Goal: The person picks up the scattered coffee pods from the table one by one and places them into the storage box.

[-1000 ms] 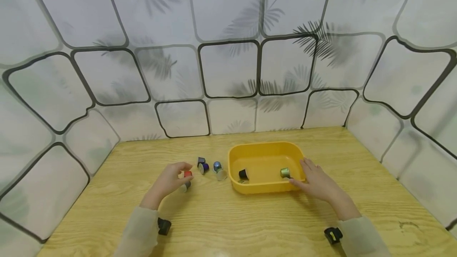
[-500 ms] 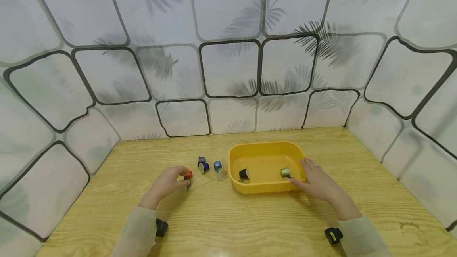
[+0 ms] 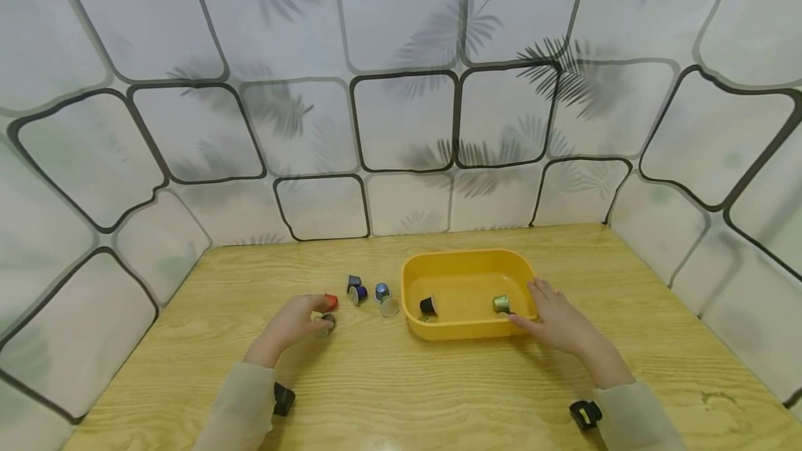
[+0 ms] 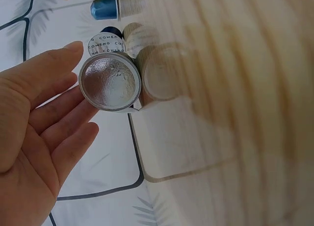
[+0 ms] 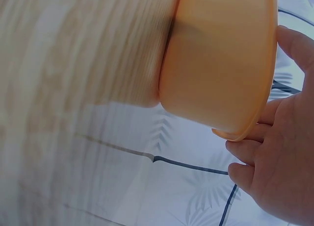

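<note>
My left hand point(image 3: 291, 329) reaches at the left among coffee capsules, thumb and fingers spread apart. A red capsule point(image 3: 331, 302) lies by its index fingertip. A dark grey capsule point(image 3: 328, 324) is beside the thumb. In the left wrist view, a capsule's silver foil lid point(image 4: 110, 82) faces the camera close to the fingers; no firm grip shows. With my right hand point(image 3: 557, 319), I hold the near right corner of the yellow tray point(image 3: 464, 329), thumb at the front rim and fingers along the right side. Inside it lie a black capsule point(image 3: 428, 305) and a green capsule point(image 3: 500, 303).
Between the left hand and the tray lie a grey capsule point(image 3: 354, 282), a purple capsule point(image 3: 358, 294), a blue capsule point(image 3: 381, 291) and a pale-lidded capsule point(image 3: 389, 307). The wooden table point(image 3: 401, 395) meets patterned cloth walls point(image 3: 407, 124) at the back and sides.
My left hand has shifted slightly, its fingers lowering and coming away from the red capsule, which shows more fully along with the dark grey one. The right hand and tray stay put.
</note>
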The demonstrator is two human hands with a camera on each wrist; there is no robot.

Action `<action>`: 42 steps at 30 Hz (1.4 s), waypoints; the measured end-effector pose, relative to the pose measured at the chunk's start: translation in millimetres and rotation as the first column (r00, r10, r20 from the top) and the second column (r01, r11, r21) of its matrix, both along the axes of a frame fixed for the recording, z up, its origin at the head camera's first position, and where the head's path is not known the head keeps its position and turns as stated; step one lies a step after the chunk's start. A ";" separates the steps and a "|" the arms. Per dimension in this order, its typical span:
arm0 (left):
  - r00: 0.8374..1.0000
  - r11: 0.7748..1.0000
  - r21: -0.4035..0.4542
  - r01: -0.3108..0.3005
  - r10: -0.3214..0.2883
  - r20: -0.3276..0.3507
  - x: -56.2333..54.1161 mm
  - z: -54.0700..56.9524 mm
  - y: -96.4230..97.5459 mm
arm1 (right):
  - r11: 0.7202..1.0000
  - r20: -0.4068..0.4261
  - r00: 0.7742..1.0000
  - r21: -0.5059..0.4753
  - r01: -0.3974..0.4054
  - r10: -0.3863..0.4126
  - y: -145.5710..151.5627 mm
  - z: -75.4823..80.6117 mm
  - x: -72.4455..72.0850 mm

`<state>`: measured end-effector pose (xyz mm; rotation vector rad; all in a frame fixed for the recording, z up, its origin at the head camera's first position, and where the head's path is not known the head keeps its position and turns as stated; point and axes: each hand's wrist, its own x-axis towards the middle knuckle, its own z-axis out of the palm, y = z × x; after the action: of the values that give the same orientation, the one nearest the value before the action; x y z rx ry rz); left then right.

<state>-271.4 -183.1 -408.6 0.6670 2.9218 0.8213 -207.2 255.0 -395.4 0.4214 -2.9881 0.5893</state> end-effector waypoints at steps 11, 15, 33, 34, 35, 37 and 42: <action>0.999 1.000 -0.014 -0.017 0.018 0.050 2.0 0.2 1.9 | 1.000 -0.007 1.000 0.004 0.002 -0.002 0.8 -0.3 -0.3; 0.999 1.000 -0.021 -0.008 0.009 0.045 2.2 -0.5 2.1 | 1.000 -0.006 1.000 0.000 0.002 -0.002 0.9 -0.3 -0.2; 0.995 0.992 -0.073 0.099 -0.097 0.037 0.0 -3.4 -0.5 | 1.000 -0.003 1.000 -0.006 -0.003 0.003 0.6 -0.7 -0.4; 0.995 0.992 -0.076 0.099 -0.096 0.039 -0.2 -3.8 -0.4 | 1.000 -0.006 1.000 -0.005 -0.004 0.004 0.3 -0.4 -0.1; 0.994 0.992 -0.077 0.099 -0.096 0.042 -0.4 -4.2 -0.4 | 1.000 -0.008 1.000 -0.004 -0.004 0.004 0.0 0.2 0.3; 0.994 0.992 -0.083 0.099 -0.096 0.042 -0.9 -5.1 -0.6 | 1.000 -0.012 1.000 -0.002 -0.004 0.004 -0.2 1.0 0.6; 0.996 0.994 -0.089 0.070 -0.065 0.054 -0.5 -5.5 -0.4 | 1.000 -0.015 1.000 -0.004 -0.008 0.008 0.6 0.3 -0.1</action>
<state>-272.0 -183.5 -414.1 0.7222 2.8541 0.6833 -207.3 255.7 -395.2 0.4353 -2.9717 0.5895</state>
